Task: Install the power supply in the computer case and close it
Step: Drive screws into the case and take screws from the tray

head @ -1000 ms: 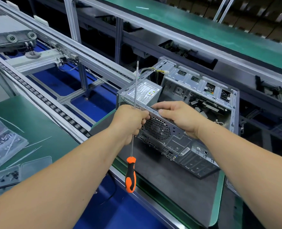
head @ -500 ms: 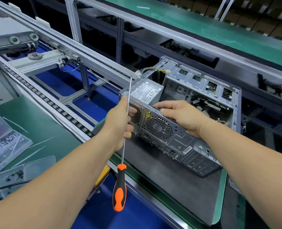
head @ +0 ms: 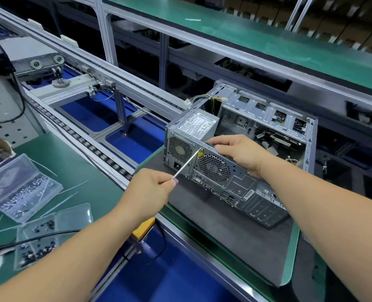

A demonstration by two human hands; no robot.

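My left hand pinches the screwdriver shaft; its handle is hidden behind my hand, and the tip sits at the top edge of the computer case's rear panel. My right hand grips that same top edge, fingers curled over it. The case lies open-sided on the grey mat, at its far left corner. The power supply sits in the case's left end; its cables trail behind, ends unclear. 2 blurred screw trays lie left.
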